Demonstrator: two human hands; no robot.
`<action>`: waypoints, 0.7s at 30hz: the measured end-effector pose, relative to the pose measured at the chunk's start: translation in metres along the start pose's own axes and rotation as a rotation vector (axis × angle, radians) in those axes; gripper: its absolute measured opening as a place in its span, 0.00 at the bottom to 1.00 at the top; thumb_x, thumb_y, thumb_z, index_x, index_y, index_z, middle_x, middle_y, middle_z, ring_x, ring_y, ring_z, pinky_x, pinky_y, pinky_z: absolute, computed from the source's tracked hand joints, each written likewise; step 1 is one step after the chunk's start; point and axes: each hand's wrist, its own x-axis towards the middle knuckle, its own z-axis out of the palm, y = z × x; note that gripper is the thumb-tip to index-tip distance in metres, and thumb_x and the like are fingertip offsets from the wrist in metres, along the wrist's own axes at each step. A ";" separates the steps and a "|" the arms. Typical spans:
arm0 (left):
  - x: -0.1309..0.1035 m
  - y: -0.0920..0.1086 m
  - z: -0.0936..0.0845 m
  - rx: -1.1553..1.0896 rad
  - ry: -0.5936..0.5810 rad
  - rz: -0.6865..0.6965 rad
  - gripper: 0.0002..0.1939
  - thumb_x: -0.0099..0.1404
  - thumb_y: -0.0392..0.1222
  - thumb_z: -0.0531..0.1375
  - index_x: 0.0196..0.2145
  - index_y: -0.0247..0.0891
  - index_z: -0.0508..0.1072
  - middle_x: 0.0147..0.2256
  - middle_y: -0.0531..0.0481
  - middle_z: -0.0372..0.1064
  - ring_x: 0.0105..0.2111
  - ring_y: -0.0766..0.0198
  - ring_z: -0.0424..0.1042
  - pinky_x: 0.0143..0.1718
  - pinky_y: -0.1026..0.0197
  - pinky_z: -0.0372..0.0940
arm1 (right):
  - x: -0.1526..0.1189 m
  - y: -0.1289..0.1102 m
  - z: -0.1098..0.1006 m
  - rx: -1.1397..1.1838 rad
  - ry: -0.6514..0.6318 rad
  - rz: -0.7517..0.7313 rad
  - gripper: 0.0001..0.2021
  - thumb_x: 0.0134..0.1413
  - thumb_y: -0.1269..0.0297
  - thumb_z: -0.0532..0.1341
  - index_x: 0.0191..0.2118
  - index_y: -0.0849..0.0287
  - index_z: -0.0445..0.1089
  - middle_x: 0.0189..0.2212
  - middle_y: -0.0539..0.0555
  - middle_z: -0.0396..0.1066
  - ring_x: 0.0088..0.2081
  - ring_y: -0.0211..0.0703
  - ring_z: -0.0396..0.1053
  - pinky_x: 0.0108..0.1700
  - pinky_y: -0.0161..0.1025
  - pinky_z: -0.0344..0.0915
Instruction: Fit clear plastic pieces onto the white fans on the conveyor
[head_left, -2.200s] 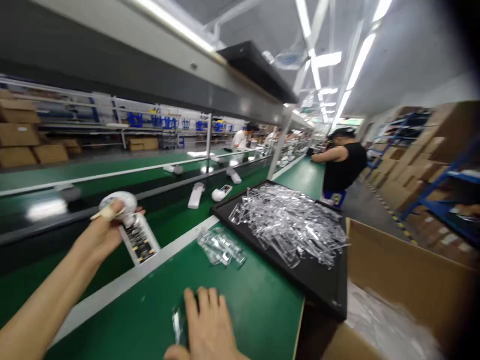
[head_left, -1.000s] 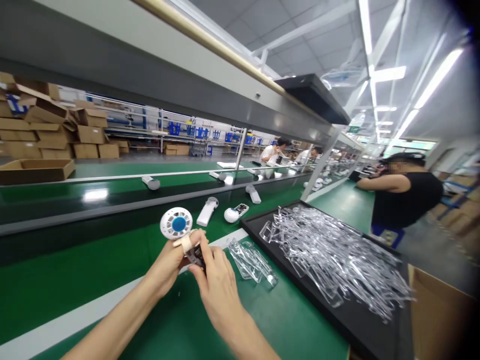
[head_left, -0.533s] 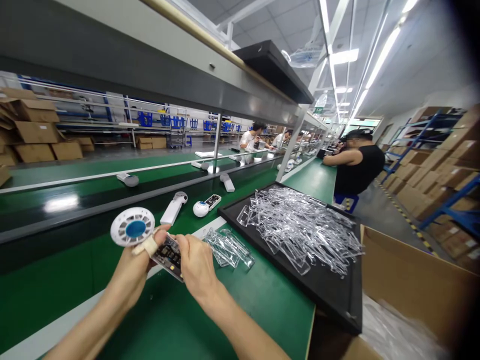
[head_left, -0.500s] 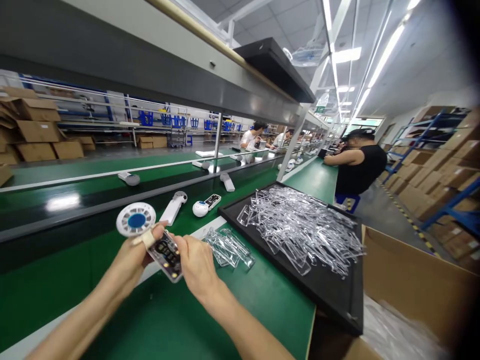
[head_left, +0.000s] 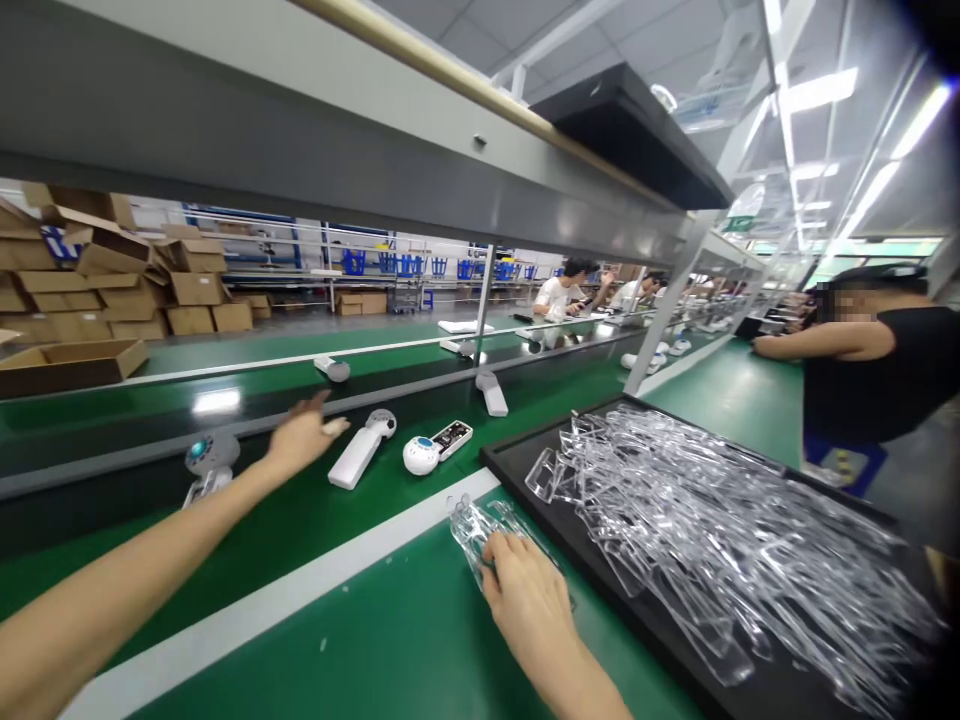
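Note:
My left hand (head_left: 304,435) reaches over the dark belt with its fingers stretched out, holding nothing. Behind that forearm lies a fan-like handheld device (head_left: 212,455) with a round head, its handle partly hidden by the arm. Just right of the hand rests a white handheld device (head_left: 360,450), face down. Beside it, another white device (head_left: 424,455) shows a blue disc and an exposed circuit board in its handle. My right hand (head_left: 529,585) is lowered onto a small pile of clear plastic covers (head_left: 469,525), its fingers curled together on one of them.
A black tray (head_left: 499,460) heaped with clear plastic pieces stands on the green bench (head_left: 300,640) at right. More white devices lie along the belt. Overhead runs a grey shelf beam (head_left: 375,185). A person in black (head_left: 885,380) sits farther along the bench; cardboard boxes (head_left: 199,290) are stacked beyond.
The device held in both hands is now on the belt at left, let go. My left hand is now empty over the belt; my right hand has moved onto the clear covers. The view has turned left.

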 end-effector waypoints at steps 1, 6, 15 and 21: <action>0.006 0.020 0.015 0.002 -0.065 -0.001 0.31 0.61 0.53 0.56 0.60 0.40 0.61 0.57 0.36 0.63 0.56 0.44 0.64 0.51 0.51 0.61 | -0.001 0.002 0.004 0.004 0.012 -0.012 0.08 0.53 0.76 0.56 0.34 0.57 0.69 0.31 0.54 0.74 0.36 0.50 0.73 0.35 0.40 0.62; 0.023 0.067 0.074 -0.044 -0.169 -0.127 0.32 0.53 0.46 0.63 0.56 0.39 0.66 0.53 0.30 0.65 0.50 0.36 0.68 0.46 0.44 0.63 | -0.007 0.020 0.012 0.179 0.057 -0.055 0.15 0.56 0.75 0.50 0.42 0.54 0.69 0.36 0.53 0.75 0.38 0.45 0.74 0.36 0.37 0.65; 0.000 0.028 0.012 -0.537 -0.087 -0.066 0.32 0.55 0.52 0.61 0.55 0.41 0.60 0.47 0.40 0.71 0.47 0.50 0.72 0.45 0.53 0.66 | -0.001 0.030 -0.030 0.617 0.087 0.176 0.12 0.58 0.60 0.46 0.34 0.54 0.65 0.33 0.55 0.74 0.37 0.47 0.73 0.38 0.41 0.66; -0.077 0.034 -0.047 -1.611 -0.159 -0.179 0.24 0.49 0.50 0.67 0.41 0.34 0.71 0.37 0.42 0.75 0.38 0.54 0.75 0.40 0.54 0.72 | 0.006 -0.024 -0.042 0.959 0.078 0.127 0.18 0.62 0.52 0.46 0.42 0.55 0.69 0.21 0.47 0.64 0.21 0.39 0.63 0.23 0.35 0.60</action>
